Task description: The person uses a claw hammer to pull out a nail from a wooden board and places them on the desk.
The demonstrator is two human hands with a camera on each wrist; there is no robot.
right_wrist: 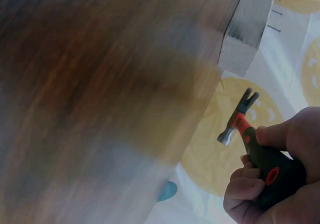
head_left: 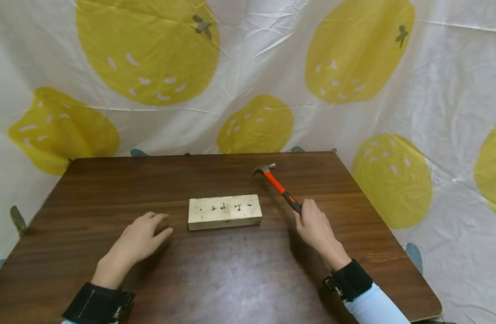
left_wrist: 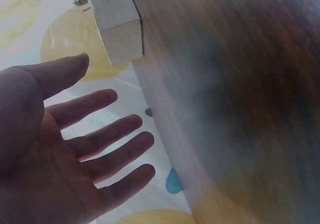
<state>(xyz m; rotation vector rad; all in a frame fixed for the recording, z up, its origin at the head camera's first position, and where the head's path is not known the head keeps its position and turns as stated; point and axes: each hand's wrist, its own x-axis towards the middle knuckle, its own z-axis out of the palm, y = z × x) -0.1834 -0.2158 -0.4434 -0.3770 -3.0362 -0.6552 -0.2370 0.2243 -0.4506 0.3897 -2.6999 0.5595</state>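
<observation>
A pale wooden block (head_left: 225, 220) lies on the table, with several nails (head_left: 223, 205) sticking up out of its top face. To the right of it, my right hand (head_left: 315, 227) grips a claw hammer (head_left: 275, 182) by its black and orange handle. The hammer's metal head is beyond the block's far right corner, its claw toward the left. My left hand (head_left: 139, 238) is left of the block, apart from it, fingers extended and holding nothing. In the left wrist view, its palm and spread fingers (left_wrist: 115, 129) show below the block's end.
A dark brown wooden table (head_left: 239, 274) carries the block. Behind and beside it hangs a white cloth (head_left: 248, 81) printed with yellow lemons. Black bands (head_left: 350, 280) wrap both wrists.
</observation>
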